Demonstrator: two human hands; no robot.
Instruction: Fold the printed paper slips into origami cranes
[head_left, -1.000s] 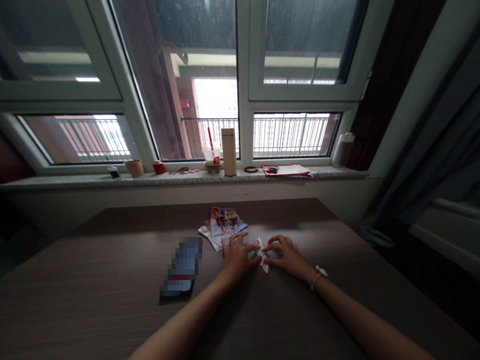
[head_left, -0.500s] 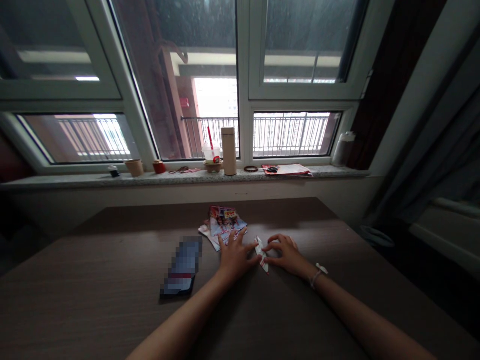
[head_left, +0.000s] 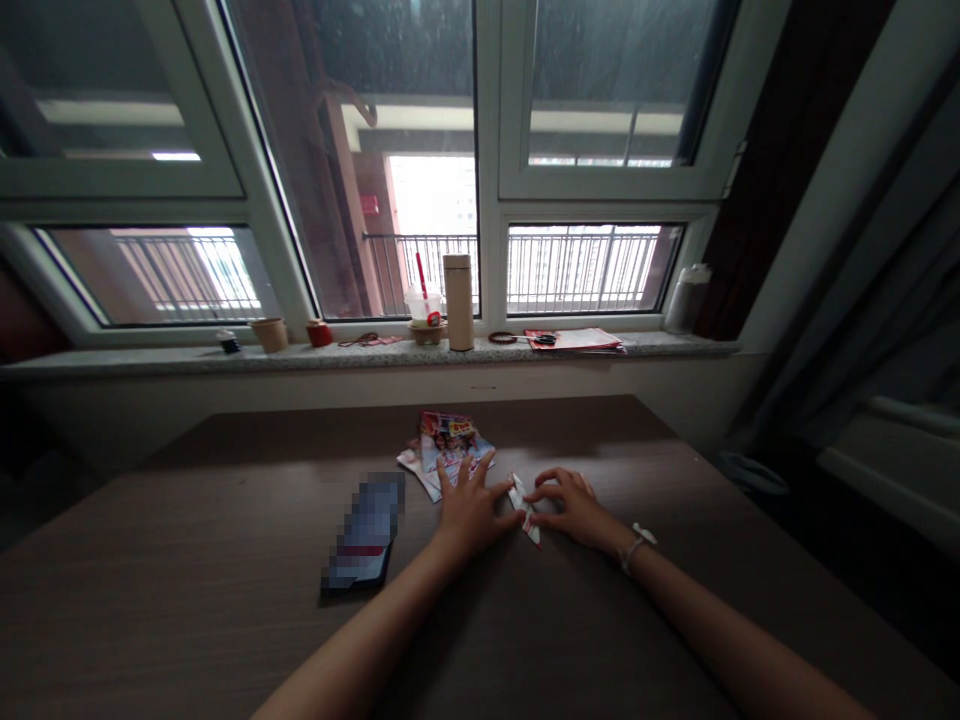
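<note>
In the head view, a small, folded white-and-red paper strip [head_left: 521, 502] lies on the brown wood-grain table [head_left: 225, 540], in from the far edge toward the far right corner. The left hand [head_left: 471, 512], fingers spread, touches it with thumb and forefinger; the right hand [head_left: 576, 510], half curled, meets its other side, though whether it pinches I cannot tell.

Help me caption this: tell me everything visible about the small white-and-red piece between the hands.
The small piece is white with red markings, slim and pointed at its near end, and looks like folded paper. It lies slantwise on the brown table, far end leftward. The left hand and right hand seem to touch it, partly covering it.
</note>
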